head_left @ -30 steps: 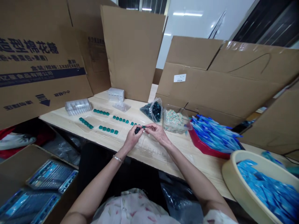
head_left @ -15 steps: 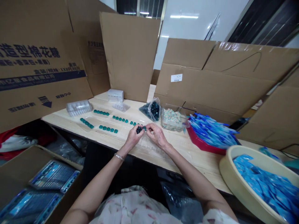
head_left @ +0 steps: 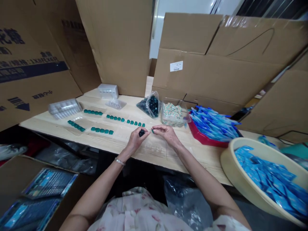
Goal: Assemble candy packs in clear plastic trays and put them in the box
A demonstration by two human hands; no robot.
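My left hand point(head_left: 136, 140) is closed around dark pieces point(head_left: 141, 132), which show between thumb and fingers; how many it holds I cannot tell. Close on its right, my right hand point(head_left: 166, 134) pinches a small green piece point(head_left: 152, 130) at its fingertips. Both hands hover over the clear plastic tray point(head_left: 154, 150) at the table's front. Short rows of green pieces point(head_left: 102, 131) lie to the left, in clear trays. Behind my hands stands a plastic bag of dark pieces point(head_left: 153, 106), beside a clear tub of pale pieces point(head_left: 172, 111).
A red basin point(head_left: 196, 133) of blue packets and a cream tub point(head_left: 231, 160) of blue packets stand right. Stacked clear trays point(head_left: 64, 108) sit at the left. Cardboard panels point(head_left: 216, 73) wall the table's back. An open box point(head_left: 14, 163) of blue packages is low left.
My hands have drawn apart slightly, and the green piece is now in my right fingertips, away from the left hand. The head view has tilted down and turned a little right.
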